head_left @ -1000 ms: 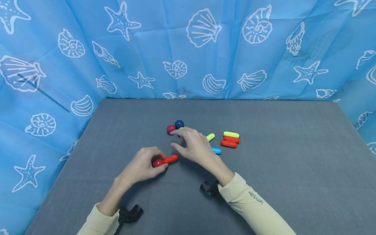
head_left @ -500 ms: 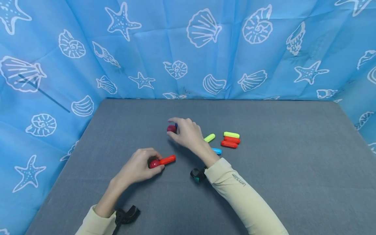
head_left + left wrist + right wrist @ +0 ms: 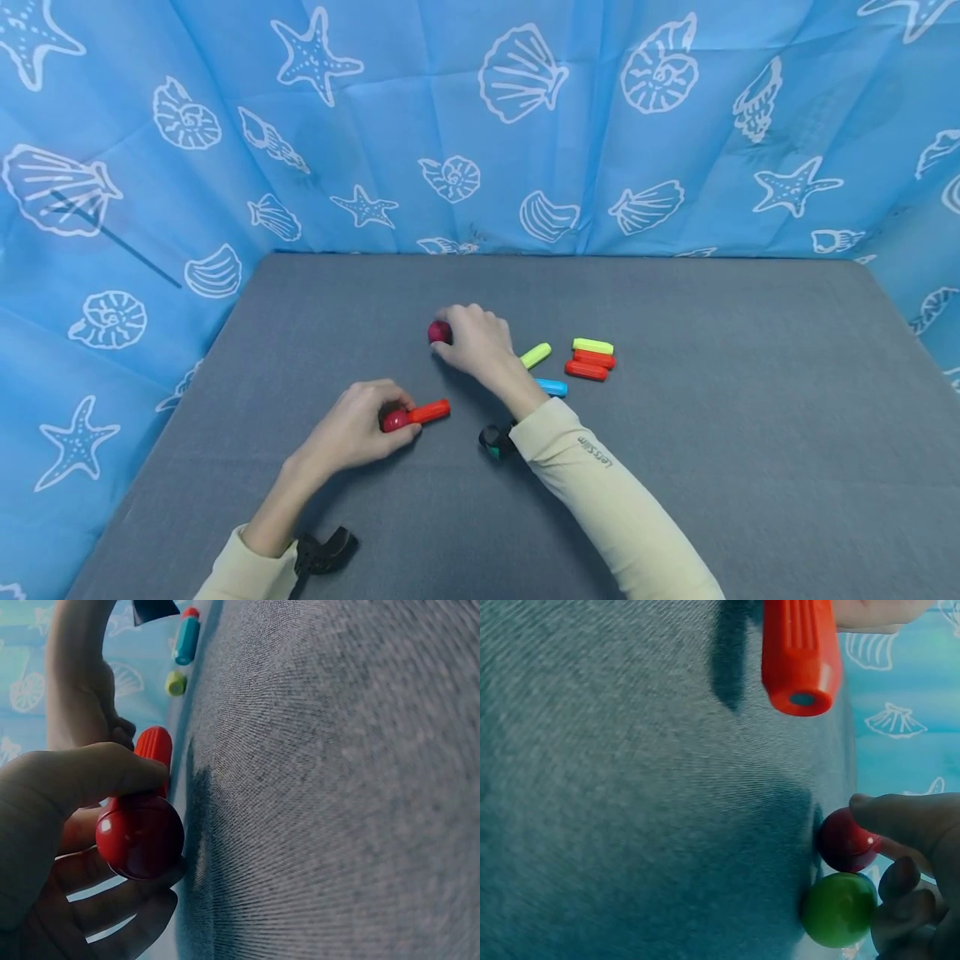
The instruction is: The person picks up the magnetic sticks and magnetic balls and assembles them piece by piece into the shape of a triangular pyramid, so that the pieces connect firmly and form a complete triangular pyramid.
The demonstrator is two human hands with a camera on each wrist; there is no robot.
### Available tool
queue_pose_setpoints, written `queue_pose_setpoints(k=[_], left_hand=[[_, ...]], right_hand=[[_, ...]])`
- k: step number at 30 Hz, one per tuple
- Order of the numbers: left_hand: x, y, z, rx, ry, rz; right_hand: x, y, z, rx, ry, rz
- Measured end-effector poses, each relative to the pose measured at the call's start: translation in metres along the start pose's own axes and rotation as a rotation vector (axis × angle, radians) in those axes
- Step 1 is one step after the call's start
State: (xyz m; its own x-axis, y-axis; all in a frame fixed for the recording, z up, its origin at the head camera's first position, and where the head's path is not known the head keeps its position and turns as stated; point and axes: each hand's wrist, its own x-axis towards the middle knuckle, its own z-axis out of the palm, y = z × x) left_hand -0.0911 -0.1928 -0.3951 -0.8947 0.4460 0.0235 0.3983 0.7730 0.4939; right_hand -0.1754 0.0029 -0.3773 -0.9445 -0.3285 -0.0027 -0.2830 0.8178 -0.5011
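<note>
My left hand grips a red ball joined to a red ribbed stick; in the left wrist view the thumb and fingers curl round the ball and the stick's near end. Farther back, my right hand pinches another red ball between thumb and finger. From the right wrist, that red ball rests on the cloth beside a green ball, close to the curled lower fingers. The head view hides the green ball behind the right hand.
Right of the right hand lie a yellow-green stick and a blue stick, partly hidden. Farther right, a yellow-green stick and two red sticks lie side by side. A blue shell-print curtain borders the grey table.
My right hand has moved left and closed its thumb and finger on the farther red ball. The left hand, holding its ball and stick, has shifted slightly left.
</note>
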Motion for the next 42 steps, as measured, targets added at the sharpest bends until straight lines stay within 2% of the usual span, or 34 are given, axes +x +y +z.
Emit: queue_pose_setpoints(k=[6,13,25,35,42], left_hand=[[0.000,0.000,0.001,-0.006,0.000,-0.003],[0.001,0.001,0.001,0.004,-0.011,-0.005],[0.002,0.000,0.002,-0.005,-0.010,-0.007],[0.001,0.000,0.003,-0.009,0.010,-0.001],[0.000,0.000,0.003,-0.021,0.003,-0.005]], right_hand=[[0.000,-0.001,0.002,-0.065,-0.003,-0.003],[0.001,-0.003,0.004,-0.194,0.004,-0.036],[-0.004,-0.002,0.005,-0.266,0.028,-0.079],[-0.023,0.000,-0.006,-0.267,0.061,-0.223],[-0.042,0.004,-0.017,-0.287,0.056,-0.255]])
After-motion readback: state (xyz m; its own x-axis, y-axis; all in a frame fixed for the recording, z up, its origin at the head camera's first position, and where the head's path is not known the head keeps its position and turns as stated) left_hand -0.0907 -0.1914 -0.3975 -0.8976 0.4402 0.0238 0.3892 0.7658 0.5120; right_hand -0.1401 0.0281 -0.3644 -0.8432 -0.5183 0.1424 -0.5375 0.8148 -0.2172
